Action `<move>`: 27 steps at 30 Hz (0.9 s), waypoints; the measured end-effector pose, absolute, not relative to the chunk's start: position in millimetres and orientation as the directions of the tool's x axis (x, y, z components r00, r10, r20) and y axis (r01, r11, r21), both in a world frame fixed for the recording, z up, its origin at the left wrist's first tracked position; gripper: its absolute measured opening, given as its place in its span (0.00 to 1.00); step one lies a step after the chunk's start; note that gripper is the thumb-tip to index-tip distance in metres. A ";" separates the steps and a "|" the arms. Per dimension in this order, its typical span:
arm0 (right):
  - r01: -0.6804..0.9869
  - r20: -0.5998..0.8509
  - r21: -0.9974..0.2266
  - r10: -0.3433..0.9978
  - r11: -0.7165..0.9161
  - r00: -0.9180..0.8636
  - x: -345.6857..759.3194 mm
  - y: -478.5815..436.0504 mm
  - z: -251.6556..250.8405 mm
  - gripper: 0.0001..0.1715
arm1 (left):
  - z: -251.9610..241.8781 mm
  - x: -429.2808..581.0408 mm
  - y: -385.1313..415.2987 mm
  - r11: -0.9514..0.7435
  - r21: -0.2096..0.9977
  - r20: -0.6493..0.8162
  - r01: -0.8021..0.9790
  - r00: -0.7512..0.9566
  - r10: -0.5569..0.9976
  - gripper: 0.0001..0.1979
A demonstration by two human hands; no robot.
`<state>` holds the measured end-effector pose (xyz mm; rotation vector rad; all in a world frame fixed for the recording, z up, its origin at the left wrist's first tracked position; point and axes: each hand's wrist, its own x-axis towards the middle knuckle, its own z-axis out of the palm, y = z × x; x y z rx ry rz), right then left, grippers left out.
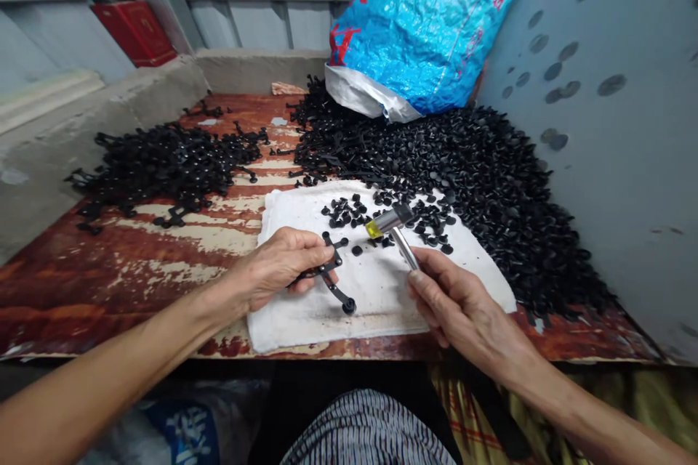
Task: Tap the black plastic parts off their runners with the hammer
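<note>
The scuffed brown tabletop (109, 261) bears a white cloth (376, 298), a small black heap (169, 163) and a larger black heap (474, 167).

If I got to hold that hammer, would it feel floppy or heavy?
The hammer would probably feel stiff, because its straight, shiny handle looks like metal. It may feel heavy at the top, where the thick head sits. That smooth shine might make it slightly slippery too.
</note>
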<state>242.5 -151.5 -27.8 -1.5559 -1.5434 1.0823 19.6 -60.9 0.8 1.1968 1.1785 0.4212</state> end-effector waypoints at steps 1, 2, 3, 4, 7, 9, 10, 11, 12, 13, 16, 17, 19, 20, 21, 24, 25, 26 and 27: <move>0.400 -0.123 -0.911 0.992 -0.096 -0.041 245.0 -152.9 -29.8 0.21 | 0.9 22.1 -60.1 0.372 0.871 -0.481 0.321 0.401 0.780 0.12; 0.377 -0.145 -0.919 0.989 -0.119 -0.040 247.3 -154.3 -32.0 0.22 | 1.1 25.0 -59.2 0.364 0.870 -0.481 0.332 0.407 0.776 0.12; 0.357 -0.155 -0.925 0.987 -0.131 -0.040 249.1 -155.6 -34.1 0.22 | 1.4 27.9 -58.4 0.359 0.868 -0.482 0.342 0.410 0.774 0.12; 0.340 -0.158 -0.930 0.987 -0.136 -0.038 250.4 -156.9 -36.2 0.22 | 1.8 30.8 -57.6 0.359 0.864 -0.487 0.353 0.409 0.772 0.12; 0.318 -0.160 -0.938 0.986 -0.138 -0.042 252.5 -159.9 -40.8 0.22 | 2.8 37.6 -55.6 0.375 0.849 -0.510 0.373 0.392 0.765 0.13; 0.315 -0.159 -0.939 0.986 -0.135 -0.050 253.2 -161.1 -42.4 0.22 | 3.0 39.8 -54.6 0.389 0.841 -0.523 0.375 0.382 0.762 0.13; 0.313 -0.158 -0.940 0.986 -0.133 -0.055 253.5 -161.4 -42.8 0.22 | 2.9 40.3 -54.2 0.393 0.841 -0.525 0.373 0.382 0.760 0.13; 0.311 -0.154 -0.942 0.986 -0.130 -0.056 253.7 -161.5 -43.1 0.22 | 2.7 40.4 -53.8 0.397 0.839 -0.528 0.371 0.383 0.758 0.13; 0.308 -0.152 -0.943 0.987 -0.128 -0.055 253.8 -161.4 -43.1 0.22 | 2.3 40.4 -53.4 0.404 0.836 -0.534 0.371 0.384 0.753 0.13; 0.304 -0.151 -0.944 0.987 -0.128 -0.054 253.8 -161.1 -43.1 0.22 | 1.7 40.3 -53.0 0.411 0.832 -0.541 0.372 0.385 0.748 0.13; 0.291 -0.146 -0.949 0.988 -0.124 -0.054 253.5 -159.7 -42.9 0.22 | -0.2 40.3 -51.5 0.425 0.823 -0.556 0.377 0.387 0.735 0.12; 0.287 -0.146 -0.950 0.988 -0.124 -0.055 253.4 -159.3 -42.8 0.22 | -0.8 40.4 -51.0 0.426 0.823 -0.557 0.376 0.389 0.733 0.12; 0.284 -0.145 -0.951 0.988 -0.124 -0.052 253.3 -158.9 -42.3 0.22 | -1.5 40.7 -50.3 0.428 0.824 -0.558 0.372 0.395 0.730 0.11; 0.287 -0.146 -0.950 0.988 -0.126 -0.049 253.3 -158.9 -41.9 0.22 | -1.7 40.7 -50.0 0.430 0.824 -0.558 0.369 0.397 0.729 0.11; 0.291 -0.147 -0.948 0.988 -0.128 -0.045 253.3 -159.0 -41.4 0.22 | -1.6 40.8 -49.9 0.432 0.823 -0.560 0.368 0.398 0.727 0.11; 0.308 -0.155 -0.942 0.987 -0.136 -0.040 253.8 -159.9 -40.5 0.22 | -1.3 40.6 -49.8 0.436 0.820 -0.564 0.370 0.396 0.725 0.11; 0.313 -0.160 -0.939 0.986 -0.140 -0.040 253.9 -160.2 -40.6 0.22 | -1.4 40.6 -49.7 0.436 0.819 -0.565 0.372 0.395 0.724 0.11; 0.320 -0.164 -0.937 0.986 -0.142 -0.042 254.1 -160.3 -40.9 0.23 | -1.5 40.6 -49.7 0.436 0.818 -0.567 0.376 0.397 0.722 0.11; 0.327 -0.164 -0.934 0.985 -0.141 -0.044 254.1 -160.2 -41.3 0.23 | -1.8 40.8 -49.7 0.435 0.816 -0.569 0.380 0.399 0.719 0.12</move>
